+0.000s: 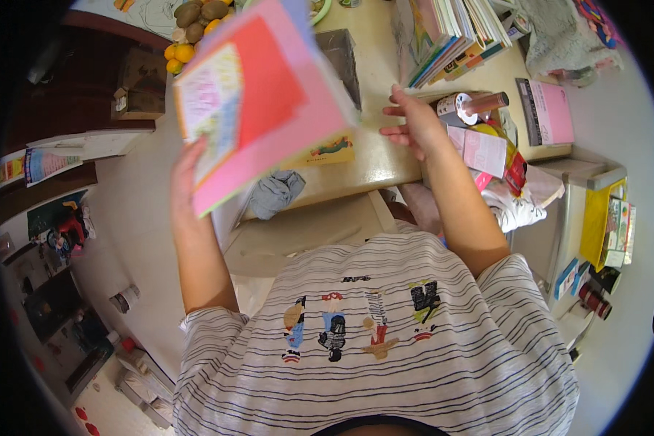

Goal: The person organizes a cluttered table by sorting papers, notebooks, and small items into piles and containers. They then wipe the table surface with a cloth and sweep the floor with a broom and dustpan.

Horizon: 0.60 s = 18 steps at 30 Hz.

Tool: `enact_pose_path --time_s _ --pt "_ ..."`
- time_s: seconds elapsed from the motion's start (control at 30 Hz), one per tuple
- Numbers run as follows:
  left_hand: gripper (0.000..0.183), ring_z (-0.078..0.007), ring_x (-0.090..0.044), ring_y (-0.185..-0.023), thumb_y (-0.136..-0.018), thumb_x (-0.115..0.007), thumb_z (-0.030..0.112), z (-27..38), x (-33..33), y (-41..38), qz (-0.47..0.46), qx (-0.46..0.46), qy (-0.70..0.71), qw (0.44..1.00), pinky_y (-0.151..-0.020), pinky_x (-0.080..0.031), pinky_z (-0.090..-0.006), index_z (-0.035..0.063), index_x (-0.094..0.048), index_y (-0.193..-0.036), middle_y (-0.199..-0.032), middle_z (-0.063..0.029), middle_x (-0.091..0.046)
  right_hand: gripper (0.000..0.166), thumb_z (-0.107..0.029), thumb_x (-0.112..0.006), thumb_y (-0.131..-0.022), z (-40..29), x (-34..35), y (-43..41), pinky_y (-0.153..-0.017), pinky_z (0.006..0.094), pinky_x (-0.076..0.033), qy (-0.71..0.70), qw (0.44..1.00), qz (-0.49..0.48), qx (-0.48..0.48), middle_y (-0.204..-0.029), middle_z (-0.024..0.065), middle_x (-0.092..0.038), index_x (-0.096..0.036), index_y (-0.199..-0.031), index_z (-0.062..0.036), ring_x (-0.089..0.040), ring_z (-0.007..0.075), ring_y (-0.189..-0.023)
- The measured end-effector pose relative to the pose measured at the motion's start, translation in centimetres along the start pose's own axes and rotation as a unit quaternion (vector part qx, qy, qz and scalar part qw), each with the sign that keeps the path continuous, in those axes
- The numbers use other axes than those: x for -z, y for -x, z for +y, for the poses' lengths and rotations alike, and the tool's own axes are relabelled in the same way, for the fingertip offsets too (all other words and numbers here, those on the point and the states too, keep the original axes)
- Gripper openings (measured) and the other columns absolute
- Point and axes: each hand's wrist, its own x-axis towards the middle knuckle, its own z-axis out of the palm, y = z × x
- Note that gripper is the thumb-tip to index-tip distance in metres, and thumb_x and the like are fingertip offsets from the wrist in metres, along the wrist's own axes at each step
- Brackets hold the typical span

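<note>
My left hand point(188, 180) grips the near left corner of a stack of coloured paper sheets point(321, 95), raised above the table. Pink, red and lilac sheets show, with a small drawn-on sheet point(212, 98) on top at the left; the stack is slightly blurred. My right hand point(414, 120) holds nothing, its fingers apart, over the table to the right of the stack. Close beyond it stands a row of books and magazines point(447, 43). Partly hidden under the stack lie a yellow booklet point(329, 151) and a dark box point(338, 60).
A grey cloth point(277, 193) lies at the table's front edge point(359, 182). To the right sit a lint roller point(468, 106), packets point(485, 152) and a pink notebook point(550, 111). Oranges point(182, 53) and kiwifruit point(196, 13) are at the far left. A plastic chair point(310, 234) stands before me.
</note>
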Motion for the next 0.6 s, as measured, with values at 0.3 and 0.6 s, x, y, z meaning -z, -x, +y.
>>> enact_pose_path --time_s 0.3,0.6 --pt "0.037 -0.0248 -0.066 -0.097 -0.095 -0.050 0.016 5.1 -1.0 3.0 -0.016 -0.129 0.020 0.991 -0.080 -0.056 -0.0349 -0.0058 -0.052 -0.124 -0.112 -0.0169 -0.064 0.070 -0.057 -0.048 -0.092 -7.3 -3.5 4.7 -0.087 0.0326 -0.053 -0.205 0.892 -0.395 0.081 -0.128 0.0138 -0.057 -0.044 -0.133 0.0001 -0.061 0.0248 -0.108" --pt "0.059 -0.0196 -0.056 -0.114 -0.084 -0.060 -0.004 -3.1 -6.0 2.6 -0.083 0.045 -0.215 0.972 -0.096 -0.046 -0.0334 0.0022 -0.038 -0.139 -0.129 -0.0117 -0.055 0.038 -0.011 -0.064 -0.088 -4.2 -5.5 3.8 -0.093 0.0347 -0.049 0.033 0.979 -0.176 0.100 -0.117 0.0141 -0.063 -0.055 -0.122 0.0024 -0.062 0.0214 -0.104"
